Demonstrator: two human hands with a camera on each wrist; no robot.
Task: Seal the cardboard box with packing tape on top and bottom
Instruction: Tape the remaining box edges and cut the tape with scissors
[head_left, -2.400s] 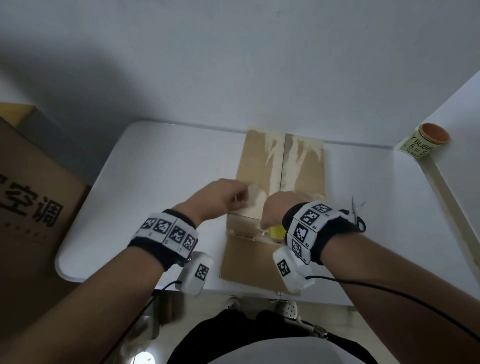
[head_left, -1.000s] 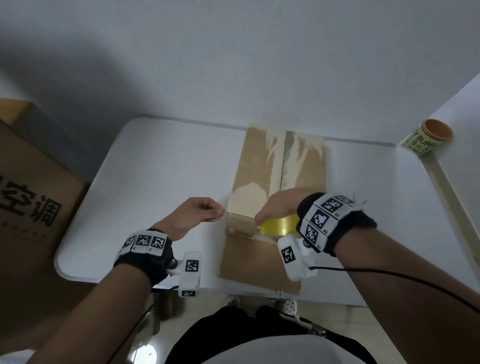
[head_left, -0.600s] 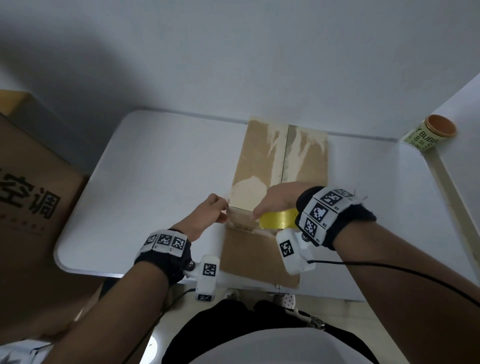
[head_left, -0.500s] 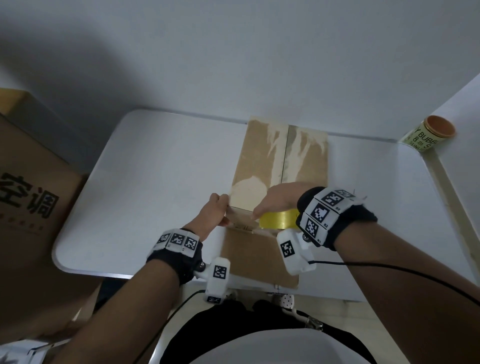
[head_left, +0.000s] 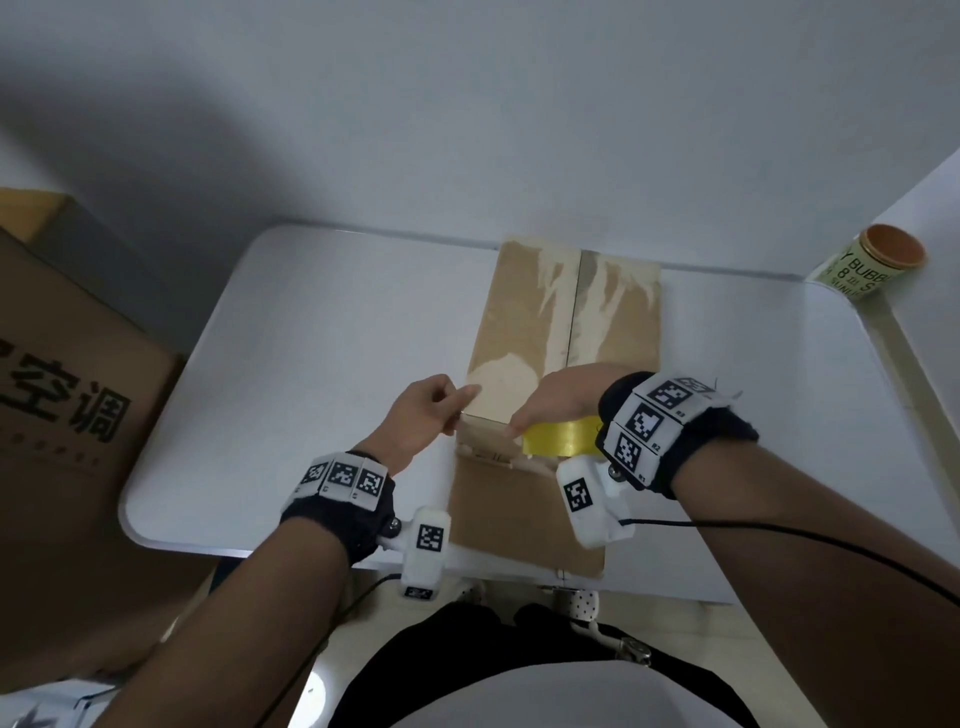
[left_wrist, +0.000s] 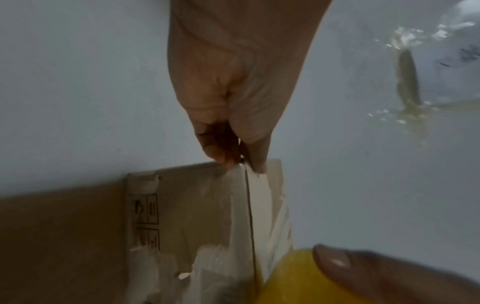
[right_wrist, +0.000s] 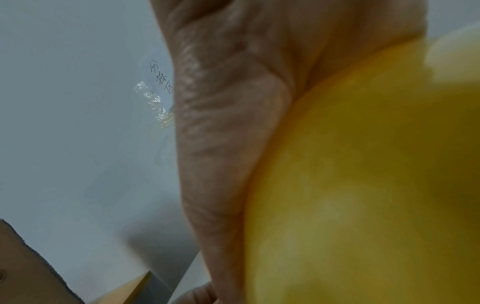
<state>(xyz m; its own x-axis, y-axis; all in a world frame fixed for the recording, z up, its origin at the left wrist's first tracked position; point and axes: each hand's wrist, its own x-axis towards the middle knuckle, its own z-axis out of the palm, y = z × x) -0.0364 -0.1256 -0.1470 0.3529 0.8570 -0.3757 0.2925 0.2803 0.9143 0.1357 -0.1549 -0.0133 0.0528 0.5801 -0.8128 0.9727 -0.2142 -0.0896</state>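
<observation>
A long cardboard box (head_left: 524, 332) lies on the white table (head_left: 322, 364), its top flaps meeting in a centre seam. My left hand (head_left: 457, 410) is at the box's near-left top corner, where thumb and forefinger pinch the end of a clear tape strip (left_wrist: 246, 197). The strip runs edge-on to a yellow tape roll (head_left: 563, 439) at the box's near end. My right hand (head_left: 545, 410) grips that roll, thumb (left_wrist: 363, 273) pressed on its rim. In the right wrist view the tape roll (right_wrist: 363, 185) fills the frame beside my palm.
A big brown carton (head_left: 62, 415) with printed characters stands left of the table. A yellow-green canister (head_left: 872, 265) sits on the ledge at the far right. A crumpled scrap of tape (left_wrist: 407, 82) sticks to the wall behind. The box overhangs the table's near edge.
My left hand drew away to the left of the box, then came back to its near-left corner, still pinching the tape. My right hand stayed at the near end with the roll.
</observation>
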